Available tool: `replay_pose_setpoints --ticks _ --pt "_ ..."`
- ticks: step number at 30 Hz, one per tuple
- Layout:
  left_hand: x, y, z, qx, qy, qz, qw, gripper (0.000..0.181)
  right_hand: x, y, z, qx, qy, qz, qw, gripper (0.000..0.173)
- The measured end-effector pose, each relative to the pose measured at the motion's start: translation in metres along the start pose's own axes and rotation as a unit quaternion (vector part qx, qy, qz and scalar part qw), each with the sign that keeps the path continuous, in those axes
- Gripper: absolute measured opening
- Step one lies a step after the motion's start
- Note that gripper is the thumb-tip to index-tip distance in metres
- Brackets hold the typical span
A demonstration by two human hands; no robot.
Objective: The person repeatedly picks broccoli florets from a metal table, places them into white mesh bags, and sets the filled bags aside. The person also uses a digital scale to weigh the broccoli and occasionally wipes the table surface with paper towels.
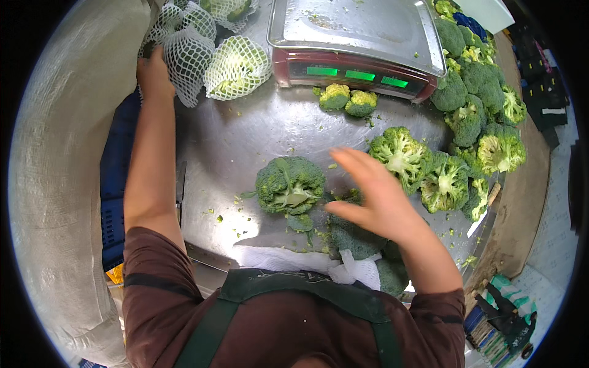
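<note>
My left hand [156, 73] reaches to the far left, beside a broccoli head in white foam netting [185, 62]. Its fingertips are partly hidden, so whether it grips that head cannot be told. My right hand [375, 198] hovers over the steel table [221, 133], slightly blurred, with thumb and fingers apart and nothing between them. Left of it lies a bare broccoli head [290, 186] with its cut stem and a leaf showing. More broccoli [356, 234] lies beneath my right hand and wrist. Another netted head [238, 68] rests right of the netted group.
A red digital scale [354, 69] with a steel pan stands at the back. Two small florets [348, 100] lie before it. Broccoli heads [476, 87] are piled at the right, near a knife [478, 221]. Another knife [181, 184] lies by my left forearm. White netting [285, 258] lies at the front edge.
</note>
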State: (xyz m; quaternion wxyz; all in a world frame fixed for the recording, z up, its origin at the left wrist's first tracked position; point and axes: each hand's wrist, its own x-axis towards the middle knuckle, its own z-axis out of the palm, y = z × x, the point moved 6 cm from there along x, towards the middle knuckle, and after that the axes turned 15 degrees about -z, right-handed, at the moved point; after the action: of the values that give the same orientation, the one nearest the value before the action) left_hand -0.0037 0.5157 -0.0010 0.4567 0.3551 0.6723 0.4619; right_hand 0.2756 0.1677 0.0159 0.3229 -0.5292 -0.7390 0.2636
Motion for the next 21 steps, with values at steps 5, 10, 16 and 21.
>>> replay_pose_setpoints --ticks 5,10,16,21 --pt "-0.066 -0.025 -0.006 0.024 -0.078 0.119 0.989 0.062 0.039 0.042 0.080 0.169 -0.124 0.055 0.976 0.072" --pt "-0.133 -0.041 -0.047 0.018 -0.220 0.030 0.975 0.034 0.041 0.042 0.047 0.157 0.037 0.070 0.984 0.063" --pt "-0.174 -0.118 -0.106 0.101 -0.241 -0.075 0.962 0.026 0.100 -0.003 -0.099 -0.294 0.330 -0.183 0.878 0.053" --pt "-0.259 -0.124 -0.076 0.338 -0.470 0.159 0.800 0.024 0.127 0.062 -0.112 -0.603 0.168 -0.106 0.772 0.050"
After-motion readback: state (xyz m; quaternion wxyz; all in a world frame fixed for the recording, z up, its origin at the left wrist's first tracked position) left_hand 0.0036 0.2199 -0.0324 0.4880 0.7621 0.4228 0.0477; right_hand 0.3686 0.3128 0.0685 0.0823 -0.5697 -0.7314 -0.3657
